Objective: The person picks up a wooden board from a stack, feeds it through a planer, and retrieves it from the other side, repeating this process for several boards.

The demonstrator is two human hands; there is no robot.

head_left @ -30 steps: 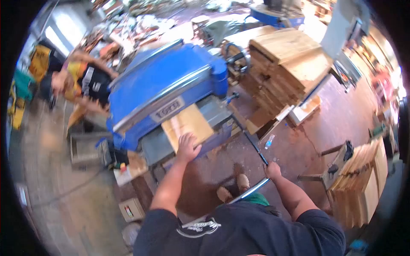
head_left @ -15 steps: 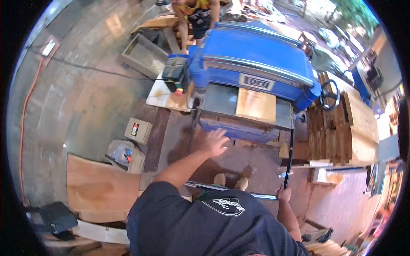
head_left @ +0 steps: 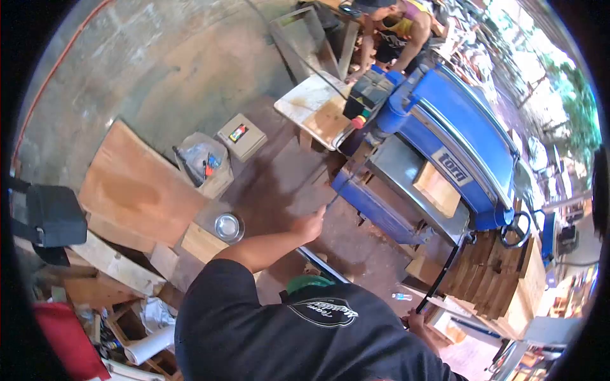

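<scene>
My left hand (head_left: 309,226) is closed around the near end of a thin dark bar at the left side of a blue planer (head_left: 470,143). Lower right, my right hand (head_left: 417,321) grips a long black bar (head_left: 443,276) running up to the machine's right side. A light wooden board (head_left: 437,189) lies on the machine's grey bed (head_left: 397,164), partly under the blue cover. A silver roller bar (head_left: 323,265) crosses in front of my torso, part of it hidden by my arm and shirt.
Another person (head_left: 406,32) bends behind the machine. Stacked boards (head_left: 499,273) stand at the right. To the left are a beige box (head_left: 242,136), a bag of tools (head_left: 204,162), a round metal bowl (head_left: 227,227) and a large plywood sheet (head_left: 136,184). A bottle (head_left: 401,296) lies on the floor.
The view has turned, so the machine now appears tilted and farther right. My left hand was open in the air and is now closed on the left bar. My right hand keeps its bar.
</scene>
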